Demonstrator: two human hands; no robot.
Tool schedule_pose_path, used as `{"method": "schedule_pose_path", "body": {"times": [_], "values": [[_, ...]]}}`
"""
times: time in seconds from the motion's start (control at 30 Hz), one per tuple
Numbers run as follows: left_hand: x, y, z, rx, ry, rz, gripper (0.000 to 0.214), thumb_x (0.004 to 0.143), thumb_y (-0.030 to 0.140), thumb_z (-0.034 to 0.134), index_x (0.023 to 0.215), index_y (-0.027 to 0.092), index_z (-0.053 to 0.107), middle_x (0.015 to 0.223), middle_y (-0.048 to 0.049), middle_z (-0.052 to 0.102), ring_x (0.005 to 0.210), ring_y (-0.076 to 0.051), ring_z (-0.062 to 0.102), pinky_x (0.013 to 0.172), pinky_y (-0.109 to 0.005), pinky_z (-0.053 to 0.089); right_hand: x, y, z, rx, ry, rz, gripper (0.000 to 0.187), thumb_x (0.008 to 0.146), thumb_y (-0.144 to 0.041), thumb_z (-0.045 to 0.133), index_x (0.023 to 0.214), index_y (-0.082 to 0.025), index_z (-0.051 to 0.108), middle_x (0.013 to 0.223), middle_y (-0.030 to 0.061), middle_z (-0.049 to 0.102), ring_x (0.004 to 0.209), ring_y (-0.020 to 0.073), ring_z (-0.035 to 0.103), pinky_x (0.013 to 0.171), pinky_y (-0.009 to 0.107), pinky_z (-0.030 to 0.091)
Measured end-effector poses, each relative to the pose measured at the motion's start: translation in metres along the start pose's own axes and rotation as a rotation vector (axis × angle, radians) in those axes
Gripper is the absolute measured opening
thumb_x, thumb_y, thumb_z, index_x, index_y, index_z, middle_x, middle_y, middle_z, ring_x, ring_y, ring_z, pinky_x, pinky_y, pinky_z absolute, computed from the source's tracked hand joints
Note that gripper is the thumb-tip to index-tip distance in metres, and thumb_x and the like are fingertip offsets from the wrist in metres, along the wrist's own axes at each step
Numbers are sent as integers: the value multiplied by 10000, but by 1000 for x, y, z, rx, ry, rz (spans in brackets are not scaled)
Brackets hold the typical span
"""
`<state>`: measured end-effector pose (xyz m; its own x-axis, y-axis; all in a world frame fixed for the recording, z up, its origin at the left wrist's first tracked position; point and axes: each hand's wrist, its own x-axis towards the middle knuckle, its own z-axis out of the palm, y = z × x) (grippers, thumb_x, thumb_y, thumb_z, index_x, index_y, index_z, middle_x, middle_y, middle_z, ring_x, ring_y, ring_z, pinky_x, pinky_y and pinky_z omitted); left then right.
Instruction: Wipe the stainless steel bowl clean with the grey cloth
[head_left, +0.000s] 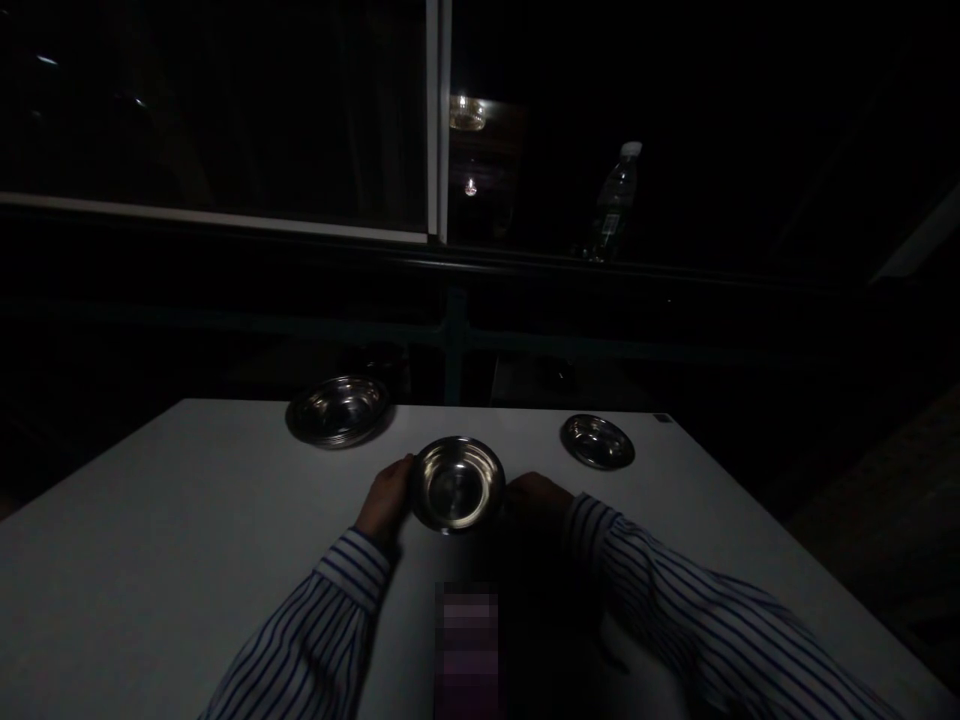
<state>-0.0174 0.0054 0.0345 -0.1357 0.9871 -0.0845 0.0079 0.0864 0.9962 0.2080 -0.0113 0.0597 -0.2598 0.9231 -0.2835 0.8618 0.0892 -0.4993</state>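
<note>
As I watch remotely, the middle bowl (457,485) sits on the table (150,520). My left hand (386,500) is at its left rim, fingers together, clamping it. The right hand (538,498) is at its right, fingers too dark to tell. Larger bowl (340,410) behind-left, small bowl (598,441) behind-right. Slick steel, one sure grip: it could tip.

You wear a long-sleeved shirt (757,655), pale with thin dark-blue stripes. On your left sleeve (315,640) the stripes run along the arm; on your right sleeve (675,600) they do the same, over loose folds of cloth. Each sleeve ends in a striped cuff (354,570) at the wrist. Your left hand (386,500) and right hand (541,500) are bare, the right one deep in shadow.
</note>
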Motion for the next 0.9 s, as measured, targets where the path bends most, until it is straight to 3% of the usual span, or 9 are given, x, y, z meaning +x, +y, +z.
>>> {"method": "schedule_pose_path", "body": {"times": [0.2, 0.4, 0.53, 0.7, 0.9], "values": [[-7, 8, -3, -116, -66, 39, 383, 682, 440, 552, 886, 131, 650, 874, -79, 690, 796, -200, 609, 754, -320, 451, -9, 1, -15, 154, 204, -81, 305, 816, -232, 392, 793, -112, 672, 759, 60, 676, 683, 136, 586, 605, 213, 407], [-17, 21, 4, -263, -61, -34, 267, 692, 364, 586, 829, 142, 640, 742, -23, 651, 662, -127, 581, 601, -227, 451, -16, -2, -41, 234, 331, -166, 300, 826, -226, 409, 919, -134, 679, 867, 70, 696, 799, 170, 619, 728, 259, 447], [-23, 29, 12, -300, -133, -67, 338, 702, 358, 595, 959, 144, 645, 781, -40, 667, 637, -126, 593, 589, -241, 473, -17, 1, -55, 240, 368, -199, 280, 823, -199, 437, 971, -143, 668, 983, 79, 682, 933, 190, 602, 851, 296, 423], [-32, 39, 19, -274, -218, -100, 352, 733, 351, 589, 1031, 170, 636, 774, -43, 664, 583, -127, 591, 508, -242, 476, -8, 7, -70, 272, 373, -166, 260, 810, -174, 463, 953, -91, 663, 944, 104, 684, 899, 202, 611, 831, 321, 442], [-33, 42, 19, -247, -327, -165, 489, 738, 360, 599, 1207, 234, 536, 1002, -95, 664, 596, -189, 631, 511, -341, 518, 6, 5, -82, 359, 349, -161, 210, 791, -156, 504, 885, -89, 680, 887, 83, 692, 875, 189, 613, 845, 322, 436]]}}
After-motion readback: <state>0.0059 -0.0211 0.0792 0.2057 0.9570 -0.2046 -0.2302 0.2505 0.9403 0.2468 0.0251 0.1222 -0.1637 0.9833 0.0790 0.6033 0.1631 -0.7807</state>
